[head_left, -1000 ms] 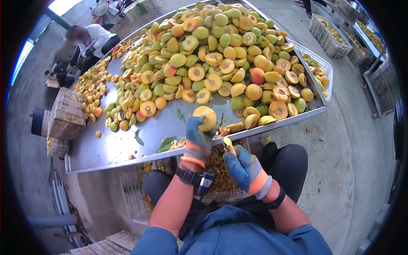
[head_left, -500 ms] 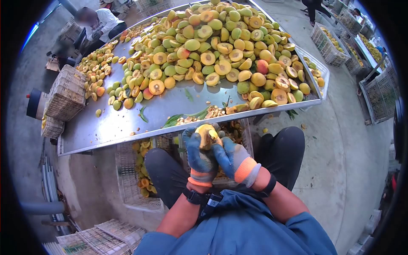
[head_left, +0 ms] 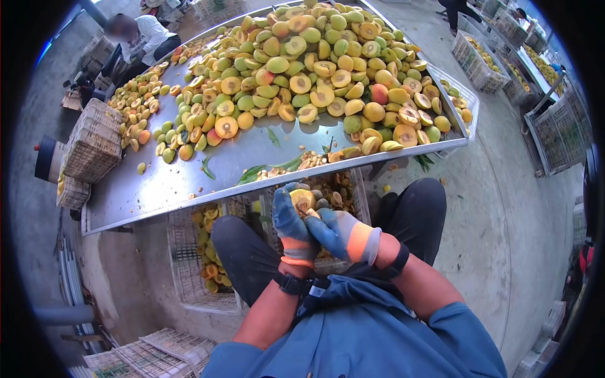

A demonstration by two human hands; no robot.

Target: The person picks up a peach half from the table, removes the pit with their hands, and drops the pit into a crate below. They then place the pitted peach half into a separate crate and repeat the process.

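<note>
Both my hands wear blue-and-grey work gloves with orange cuffs and meet just below the table's front edge. In my left hand [head_left: 292, 222] is a halved yellow peach [head_left: 302, 198], its cut face turned up with a brownish centre. My right hand [head_left: 343, 233] is closed against the peach's near right side, thumb at the cut centre; a small pale bit shows by the thumb, and I cannot make out what it grips. On the metal table [head_left: 170, 195] in front lies a large heap of peaches [head_left: 283, 69], many cut in half.
Loose pits [head_left: 309, 160] and green leaves [head_left: 252, 174] lie along the table's front edge. Under the table stand a crate of peach halves [head_left: 183, 252] and a crate of pits [head_left: 362, 205]. Stacked crates [head_left: 94, 138] are at left. A person [head_left: 148, 38] sits at the far left corner.
The peach has turned in my hands, so its brownish cut centre now shows. My right hand has shifted slightly down beside it. The view has shifted a little.
</note>
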